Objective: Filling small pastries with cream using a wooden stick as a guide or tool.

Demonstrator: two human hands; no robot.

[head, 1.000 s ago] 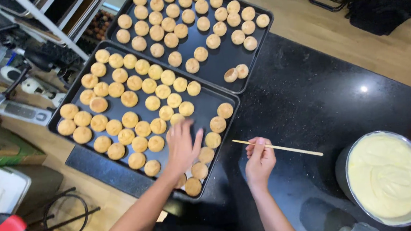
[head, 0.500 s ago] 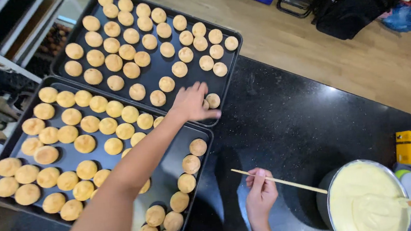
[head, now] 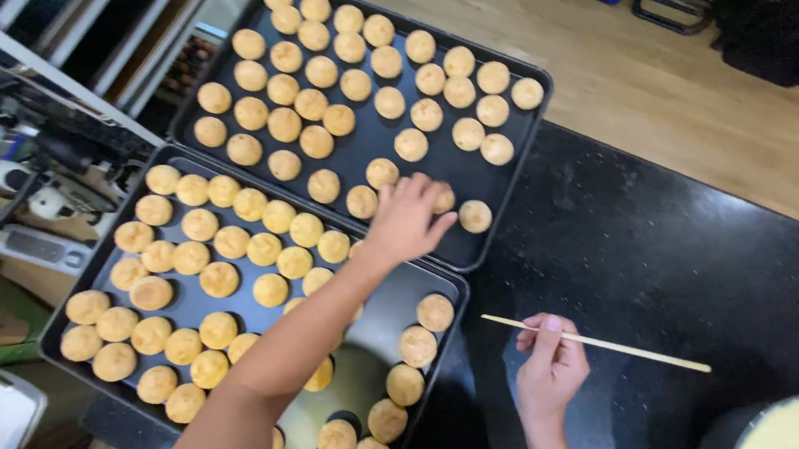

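Since half a second ago, the left hand (head: 406, 219) has settled on a small round pastry puff (head: 443, 198) in the far baking tray (head: 520, 154), fingers closing around it. Right hand (head: 550, 368) pinches a thin wooden skewer (head: 594, 342) above the dark surface (head: 676, 256), holding it level.

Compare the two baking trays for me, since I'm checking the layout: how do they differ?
The far tray lies further from the person, the near tray closer. The left hand reaches over the far tray's near corner; the arm crosses the near tray. The near tray shows a bare patch at its middle; the far tray's bare part is by the hand. Both are dark and hold round golden puffs.
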